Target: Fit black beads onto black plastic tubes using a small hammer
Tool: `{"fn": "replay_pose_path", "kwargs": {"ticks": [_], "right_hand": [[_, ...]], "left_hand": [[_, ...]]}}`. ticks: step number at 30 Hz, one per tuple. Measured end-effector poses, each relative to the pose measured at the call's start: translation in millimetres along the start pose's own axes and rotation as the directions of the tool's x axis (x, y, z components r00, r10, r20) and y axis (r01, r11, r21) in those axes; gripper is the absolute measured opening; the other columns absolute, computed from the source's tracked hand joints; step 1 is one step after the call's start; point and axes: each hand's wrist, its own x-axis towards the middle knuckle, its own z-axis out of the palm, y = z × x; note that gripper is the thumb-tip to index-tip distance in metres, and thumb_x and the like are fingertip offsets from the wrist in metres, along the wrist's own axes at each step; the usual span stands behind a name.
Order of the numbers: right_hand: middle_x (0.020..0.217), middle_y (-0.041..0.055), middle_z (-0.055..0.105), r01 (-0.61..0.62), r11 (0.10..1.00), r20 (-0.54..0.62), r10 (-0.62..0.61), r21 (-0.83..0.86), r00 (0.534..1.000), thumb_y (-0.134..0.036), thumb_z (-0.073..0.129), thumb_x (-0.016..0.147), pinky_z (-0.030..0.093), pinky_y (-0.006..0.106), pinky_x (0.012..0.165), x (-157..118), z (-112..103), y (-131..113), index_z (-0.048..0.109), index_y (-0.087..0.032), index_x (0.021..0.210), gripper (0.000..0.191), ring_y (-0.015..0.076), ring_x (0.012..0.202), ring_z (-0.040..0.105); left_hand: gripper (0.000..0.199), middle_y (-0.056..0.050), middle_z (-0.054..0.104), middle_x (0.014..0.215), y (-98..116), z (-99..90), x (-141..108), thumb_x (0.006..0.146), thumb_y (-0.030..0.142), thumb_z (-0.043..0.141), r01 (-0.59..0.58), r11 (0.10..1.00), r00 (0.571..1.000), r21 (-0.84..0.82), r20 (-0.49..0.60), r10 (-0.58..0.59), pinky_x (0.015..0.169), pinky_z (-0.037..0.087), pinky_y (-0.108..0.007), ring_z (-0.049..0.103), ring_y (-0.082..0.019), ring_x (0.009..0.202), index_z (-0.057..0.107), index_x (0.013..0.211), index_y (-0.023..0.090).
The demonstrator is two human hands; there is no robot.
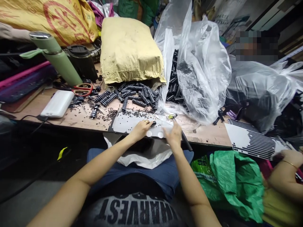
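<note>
My left hand (141,129) is closed on a short black cylinder (153,124) above the front edge of the bench. Just to its right, my right hand (174,134) is blurred, so its fingers and anything in them cannot be made out. Under and beside both hands lies a white sheet (123,122) dotted with small black pieces. Close to my right hand are a small yellow-green item (172,116) and a dark rod (187,141) sticking out past the edge. A pile of black cylinders with light bands (142,94) sits behind the sheet.
A yellow sack (130,47) and a clear bag (203,69) of black tubes stand behind. Red-handled scissors (82,89), a white box (57,104) and a green flask (61,61) are at left. Another person's arm (287,176) is at right, beside a green bag (236,183).
</note>
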Motion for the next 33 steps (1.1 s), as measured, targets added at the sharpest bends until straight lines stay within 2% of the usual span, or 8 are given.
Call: {"fn": "replay_pose_path", "kwargs": {"ticks": [3,6,10,15,22,26,28,33], "right_hand": [[0.11,0.0284,0.057,-0.229,0.93,-0.038,0.228,-0.289,0.973,-0.038,0.043,0.092,0.041,0.056,0.089,0.9,-28.1,38.1,0.056,-0.007,0.107,0.037,0.039,0.112,0.049],[0.093,0.0208,0.063,-0.228,0.939,0.072,0.254,-0.257,0.965,-0.037,0.034,0.096,0.045,0.042,0.077,-8.1,-43.3,44.0,0.057,-0.012,0.095,0.034,0.0308,0.091,0.059],[0.072,0.0065,0.062,-0.159,0.984,0.117,0.149,0.08,0.982,-0.043,0.021,0.099,0.042,0.029,0.062,-36.3,-42.4,12.7,0.053,-0.019,0.095,0.041,0.0206,0.065,0.06],[0.061,0.0024,0.058,-0.101,0.995,0.334,0.093,0.007,0.938,-0.042,0.024,0.099,0.036,0.027,0.055,-52.5,-43.6,-19.5,0.052,-0.021,0.085,0.037,0.0203,0.055,0.058],[0.069,0.0035,0.062,-0.006,0.966,0.174,-0.041,0.259,0.984,-0.044,0.02,0.099,0.041,0.025,0.058,-51.6,-69.8,-66.8,0.052,-0.021,0.097,0.04,0.0178,0.058,0.06],[0.074,0.0059,0.066,0.071,0.995,0.469,-0.094,0.066,0.878,-0.038,0.027,0.099,0.039,0.025,0.058,-58.9,-45.9,-83.4,0.054,-0.02,0.091,0.034,0.0193,0.063,0.063],[0.074,0.005,0.067,0.069,0.996,0.515,-0.09,0.06,0.852,-0.037,0.027,0.1,0.038,0.025,0.059,-59.3,-38.8,-79.6,0.055,-0.02,0.094,0.034,0.0191,0.066,0.064],[0.067,0.0037,0.063,-0.033,0.999,0.316,0.027,0.015,0.948,-0.045,0.021,0.1,0.034,0.025,0.057,-41.0,-49.8,-38.3,0.056,-0.02,0.091,0.045,0.0186,0.06,0.06]], "left_hand": [[0.037,-0.016,0.064,0.107,-7.2,-4.7,-4.6,0.093,0.014,0.039,-0.043,0.992,0.999,0.115,-0.002,0.044,0.082,0.043,-0.039,0.059,-0.023,0.091,0.058,0.125,0.014],[0.038,-0.016,0.066,0.109,-5.7,-7.9,-8.2,0.093,0.015,0.038,-0.04,0.983,0.999,0.177,-0.013,0.043,0.083,0.039,-0.043,0.058,-0.024,0.093,0.057,0.126,0.017],[0.039,-0.014,0.066,0.109,-2.5,-9.2,-10.5,0.094,0.014,0.035,-0.05,0.975,0.998,0.217,-0.025,0.057,0.088,0.034,-0.047,0.056,-0.026,0.098,0.055,0.127,0.019],[0.043,-0.013,0.067,0.111,2.9,-5.7,-11.2,0.094,0.011,0.032,-0.037,0.962,0.999,0.271,-0.001,0.039,0.095,0.032,-0.049,0.056,-0.027,0.106,0.053,0.13,0.018],[0.073,-0.029,0.036,0.146,32.7,19.7,-15.7,0.091,0.046,0.04,-0.019,0.948,1.0,0.318,0.008,0.018,0.115,0.015,-0.052,0.025,-0.037,0.141,0.033,0.141,-0.006],[0.062,-0.027,0.036,0.147,28.1,28.2,-18.1,0.09,0.028,0.036,-0.049,0.951,0.998,0.305,0.043,0.038,0.114,0.019,-0.05,0.029,-0.034,0.14,0.03,0.142,-0.006],[0.058,-0.027,0.039,0.144,23.1,26.5,-12.2,0.089,0.022,0.036,-0.056,0.958,0.998,0.281,0.041,0.046,0.111,0.026,-0.049,0.036,-0.033,0.136,0.034,0.141,-0.004],[0.04,-0.017,0.064,0.104,31.8,5.7,3.6,0.087,0.007,0.037,0.125,0.969,0.989,0.213,0.049,-0.138,0.084,0.048,-0.04,0.06,-0.027,0.1,0.055,0.122,0.007]]}}
